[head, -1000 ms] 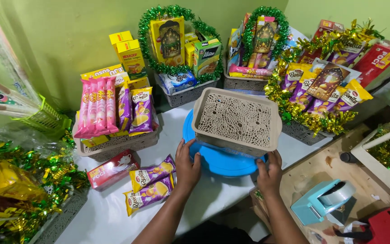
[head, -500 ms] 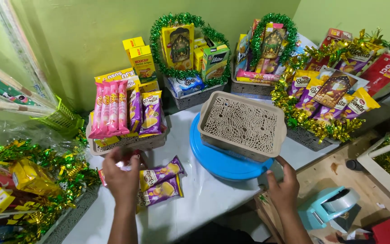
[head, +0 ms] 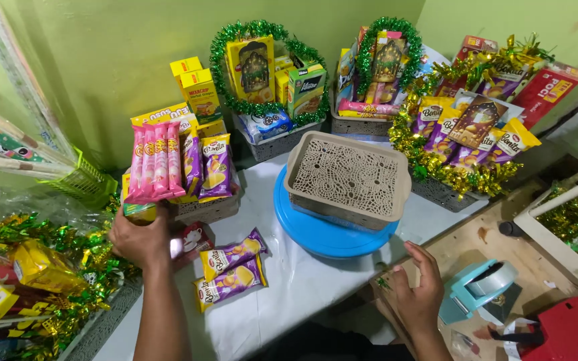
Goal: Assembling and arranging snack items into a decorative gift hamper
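My left hand [head: 143, 237] is at the left of the white table, its fingers curled over the end of a red snack packet [head: 192, 241], just in front of a grey basket [head: 205, 208] holding pink and purple packets. Two purple-and-yellow snack packets [head: 232, 269] lie flat to the right of that hand. My right hand [head: 419, 294] hovers with fingers apart and nothing in it over the wooden surface [head: 463, 244]. Beyond it an empty beige perforated basket [head: 349, 177] sits on a round blue disc [head: 329, 235].
Tinsel-trimmed hampers of snacks line the back wall [head: 269, 80] [head: 382, 73] and the right [head: 466, 144]. Another gold-and-green hamper [head: 35, 281] sits at the near left, with a green basket [head: 85, 180] behind it. A teal tape dispenser [head: 477, 287] and a red object [head: 563, 331] lie at the right.
Both hands have let go of the beige basket. My left hand moved left to the red packet; my right hand drew back toward me over the wooden surface.
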